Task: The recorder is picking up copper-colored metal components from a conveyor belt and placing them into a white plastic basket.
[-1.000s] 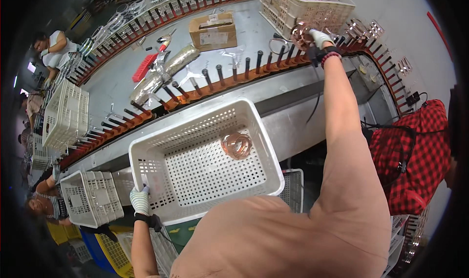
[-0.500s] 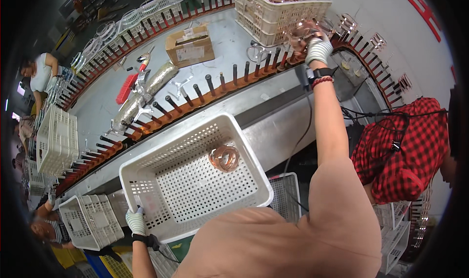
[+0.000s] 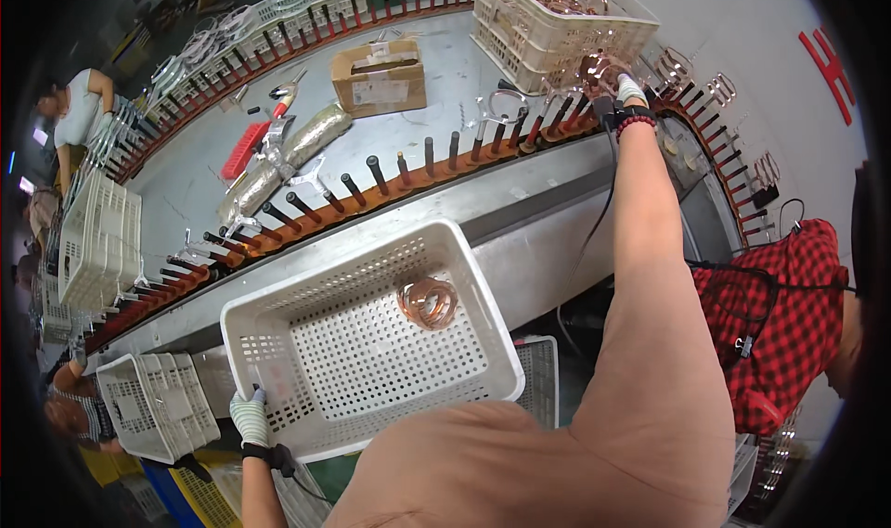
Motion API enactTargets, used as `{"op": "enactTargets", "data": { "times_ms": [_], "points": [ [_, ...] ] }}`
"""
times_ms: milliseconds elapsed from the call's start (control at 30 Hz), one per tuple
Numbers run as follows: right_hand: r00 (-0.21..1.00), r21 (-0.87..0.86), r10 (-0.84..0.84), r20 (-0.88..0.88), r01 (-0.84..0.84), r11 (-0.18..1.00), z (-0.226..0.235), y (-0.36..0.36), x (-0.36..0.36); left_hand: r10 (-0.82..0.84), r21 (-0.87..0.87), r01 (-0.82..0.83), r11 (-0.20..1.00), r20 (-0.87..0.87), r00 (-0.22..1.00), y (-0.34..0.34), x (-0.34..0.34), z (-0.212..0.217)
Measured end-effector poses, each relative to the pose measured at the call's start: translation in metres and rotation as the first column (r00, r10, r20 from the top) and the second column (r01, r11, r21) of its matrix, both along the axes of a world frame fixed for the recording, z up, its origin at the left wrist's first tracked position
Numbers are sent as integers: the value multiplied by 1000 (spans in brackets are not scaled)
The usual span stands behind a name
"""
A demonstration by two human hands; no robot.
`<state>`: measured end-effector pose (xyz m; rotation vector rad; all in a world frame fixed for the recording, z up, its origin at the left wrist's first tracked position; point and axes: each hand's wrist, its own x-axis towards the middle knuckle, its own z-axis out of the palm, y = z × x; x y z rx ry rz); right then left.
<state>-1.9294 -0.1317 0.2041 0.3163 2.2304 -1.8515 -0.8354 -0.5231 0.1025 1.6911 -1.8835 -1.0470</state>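
Observation:
My left hand (image 3: 249, 417), in a striped white work glove, is closed on the left rim of a white perforated plastic crate (image 3: 376, 257). Inside, toward the crate's right end, lies a coil of copper tubing (image 3: 429, 303). At full stretch to the far right, my gloved right hand (image 3: 630, 90) has its fingers at a bundle of bent copper tubes (image 3: 599, 71) above the row of pegs. The fingers look closed around the tubes, though these partly hide them. Just behind stands a cream crate (image 3: 520, 50) heaped with copper pieces.
A rail of dark upright pegs (image 3: 374, 171) curves along the metal table. On the table are a cardboard box (image 3: 379, 87), a red brush (image 3: 245, 150) and a foil-wrapped bar (image 3: 288, 161). A person in red-black checks (image 3: 789, 324) is at right; another (image 3: 82, 110) works far left.
My right hand has reached a little farther away, still at the copper tubes. My left hand keeps its hold on the crate rim. The view has shifted slightly.

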Motion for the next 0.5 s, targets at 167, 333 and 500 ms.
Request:
{"op": "enactTargets", "data": {
  "times_ms": [167,333,500],
  "points": [
    [919,735,388,75,-313,601,-45,-112,82,108,1,-109,994,100,989,31,30,20],
    [801,763,317,-508,247,598,4,-118,186,-6,-78,25,997,226,974,38,46,14],
    [297,247,227,-927,30,969,141,-111,393,-26,-92,39,995,140,990,26,33,8]
  ]
}}
